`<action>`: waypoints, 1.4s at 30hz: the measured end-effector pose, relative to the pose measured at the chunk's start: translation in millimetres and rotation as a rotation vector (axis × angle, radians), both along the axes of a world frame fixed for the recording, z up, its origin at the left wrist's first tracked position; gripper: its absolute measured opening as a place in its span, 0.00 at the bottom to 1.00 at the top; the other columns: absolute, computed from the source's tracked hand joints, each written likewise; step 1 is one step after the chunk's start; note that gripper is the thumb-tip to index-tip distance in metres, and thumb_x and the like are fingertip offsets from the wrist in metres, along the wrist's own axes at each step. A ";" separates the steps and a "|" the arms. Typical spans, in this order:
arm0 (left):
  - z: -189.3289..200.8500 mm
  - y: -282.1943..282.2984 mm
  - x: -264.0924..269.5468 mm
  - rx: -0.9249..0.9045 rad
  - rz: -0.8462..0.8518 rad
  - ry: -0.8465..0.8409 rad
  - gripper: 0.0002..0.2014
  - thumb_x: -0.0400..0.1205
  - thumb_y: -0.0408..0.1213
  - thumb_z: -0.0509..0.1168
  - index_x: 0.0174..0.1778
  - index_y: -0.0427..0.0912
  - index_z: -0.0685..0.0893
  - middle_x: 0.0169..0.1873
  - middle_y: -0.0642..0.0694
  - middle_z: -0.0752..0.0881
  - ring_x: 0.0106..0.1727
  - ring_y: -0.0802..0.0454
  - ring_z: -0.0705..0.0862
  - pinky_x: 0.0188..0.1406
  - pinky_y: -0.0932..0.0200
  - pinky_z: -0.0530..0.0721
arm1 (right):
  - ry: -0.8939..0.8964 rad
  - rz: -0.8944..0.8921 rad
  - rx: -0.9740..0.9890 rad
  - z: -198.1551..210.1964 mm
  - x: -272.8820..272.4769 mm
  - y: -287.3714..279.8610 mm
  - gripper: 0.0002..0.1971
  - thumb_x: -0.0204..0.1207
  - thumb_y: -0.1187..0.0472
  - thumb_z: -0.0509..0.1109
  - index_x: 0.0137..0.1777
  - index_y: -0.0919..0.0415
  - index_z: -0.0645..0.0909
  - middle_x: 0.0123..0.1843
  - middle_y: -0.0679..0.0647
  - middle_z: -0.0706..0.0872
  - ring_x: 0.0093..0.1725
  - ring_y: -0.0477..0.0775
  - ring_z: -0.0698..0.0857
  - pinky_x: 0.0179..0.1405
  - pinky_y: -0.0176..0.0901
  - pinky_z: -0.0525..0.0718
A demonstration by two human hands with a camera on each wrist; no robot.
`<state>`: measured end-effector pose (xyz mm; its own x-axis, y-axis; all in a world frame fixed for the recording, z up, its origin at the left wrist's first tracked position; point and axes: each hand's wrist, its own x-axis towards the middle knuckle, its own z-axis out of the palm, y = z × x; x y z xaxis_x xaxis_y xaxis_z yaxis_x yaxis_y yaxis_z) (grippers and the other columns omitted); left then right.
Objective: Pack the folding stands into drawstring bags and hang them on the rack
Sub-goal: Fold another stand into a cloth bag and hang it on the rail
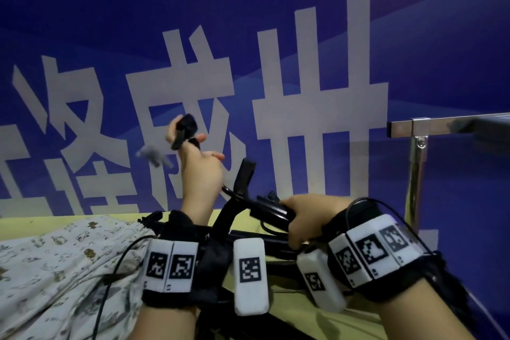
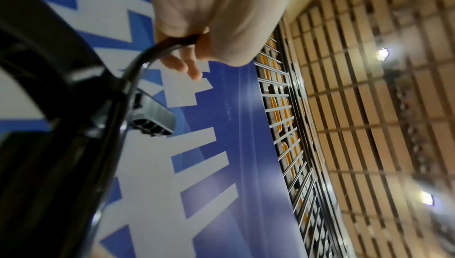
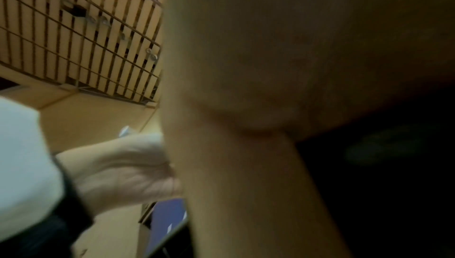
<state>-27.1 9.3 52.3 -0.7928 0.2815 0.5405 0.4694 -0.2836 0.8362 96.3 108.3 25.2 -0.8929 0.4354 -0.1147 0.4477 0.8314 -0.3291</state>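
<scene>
A black folding stand point(image 1: 269, 210) is held up over the yellow table point(image 1: 287, 320). My left hand point(image 1: 193, 143) is raised and its fingers curl round one black upper arm of the stand. In the left wrist view my left hand point(image 2: 183, 52) closes on a thin black rod point(image 2: 138, 61) of the stand point(image 2: 41, 79). Lower and to the right, my right hand point(image 1: 302, 225) grips the stand's bundled bars. A patterned white drawstring bag point(image 1: 58, 262) lies on the table at the left. The right wrist view is filled by my right hand point(image 3: 270, 87), blurred and dark.
A shiny metal rack point(image 1: 419, 130), a rail on a post, stands at the right edge. A blue wall with large white characters point(image 1: 317, 91) rises just behind the table. A small blurred grey thing point(image 1: 154, 156) shows left of my raised hand.
</scene>
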 end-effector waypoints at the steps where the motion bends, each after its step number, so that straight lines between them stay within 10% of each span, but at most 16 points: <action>1: -3.3 1.3 -2.0 -0.095 0.040 0.063 0.26 0.82 0.17 0.47 0.68 0.50 0.66 0.58 0.46 0.76 0.38 0.55 0.76 0.32 0.64 0.76 | -0.055 0.022 -0.004 -3.9 -4.8 -4.5 0.22 0.69 0.64 0.72 0.64 0.55 0.77 0.52 0.54 0.85 0.49 0.55 0.84 0.54 0.49 0.84; 4: -13.8 3.6 -10.8 -0.336 0.124 0.231 0.34 0.80 0.17 0.48 0.79 0.52 0.59 0.65 0.46 0.74 0.51 0.51 0.79 0.33 0.70 0.79 | -0.152 0.064 0.018 -13.9 -17.8 -11.0 0.18 0.70 0.61 0.72 0.60 0.59 0.78 0.47 0.53 0.82 0.46 0.55 0.81 0.47 0.46 0.81; 7: -26.0 6.5 -20.9 -0.483 0.096 0.298 0.34 0.79 0.17 0.46 0.75 0.56 0.64 0.54 0.44 0.79 0.38 0.56 0.75 0.24 0.68 0.69 | -0.193 0.049 0.059 -24.7 -28.0 -8.3 0.20 0.70 0.61 0.72 0.61 0.64 0.79 0.45 0.54 0.80 0.44 0.54 0.78 0.43 0.44 0.78; 18: -74.1 21.2 -43.6 -1.027 0.007 0.481 0.28 0.78 0.18 0.52 0.74 0.44 0.69 0.56 0.41 0.80 0.56 0.39 0.78 0.43 0.57 0.71 | -0.203 0.103 -0.028 -40.6 -37.1 -3.4 0.18 0.75 0.49 0.70 0.60 0.58 0.81 0.50 0.53 0.86 0.45 0.51 0.82 0.39 0.39 0.81; 26: -82.3 15.6 -61.5 -1.135 0.062 0.485 0.32 0.81 0.24 0.52 0.80 0.56 0.62 0.65 0.39 0.81 0.64 0.38 0.78 0.58 0.44 0.78 | 0.419 -0.128 -0.271 21.7 15.4 43.0 0.05 0.81 0.56 0.65 0.49 0.54 0.81 0.39 0.51 0.86 0.34 0.48 0.82 0.37 0.42 0.83; 34: -87.3 24.7 -68.6 -1.170 0.045 0.507 0.31 0.83 0.24 0.52 0.78 0.58 0.65 0.65 0.40 0.81 0.64 0.38 0.78 0.60 0.44 0.78 | -0.242 -0.181 0.402 1.9 -29.2 123.8 0.09 0.77 0.67 0.67 0.55 0.61 0.84 0.35 0.48 0.81 0.30 0.45 0.79 0.24 0.32 0.73; 42: -92.2 32.6 -74.9 -1.149 0.024 0.548 0.33 0.81 0.22 0.52 0.79 0.58 0.64 0.62 0.39 0.82 0.58 0.39 0.81 0.58 0.42 0.81 | -0.541 -0.274 0.317 -50.8 -56.1 181.1 0.03 0.74 0.64 0.72 0.47 0.59 0.84 0.29 0.49 0.86 0.28 0.45 0.82 0.24 0.33 0.77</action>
<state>-101.9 41.9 -39.9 -0.5553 0.7924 0.2526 0.8248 0.4857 0.2896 40.2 289.4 -25.7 -0.5986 0.7237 -0.3435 0.6884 0.6840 0.2413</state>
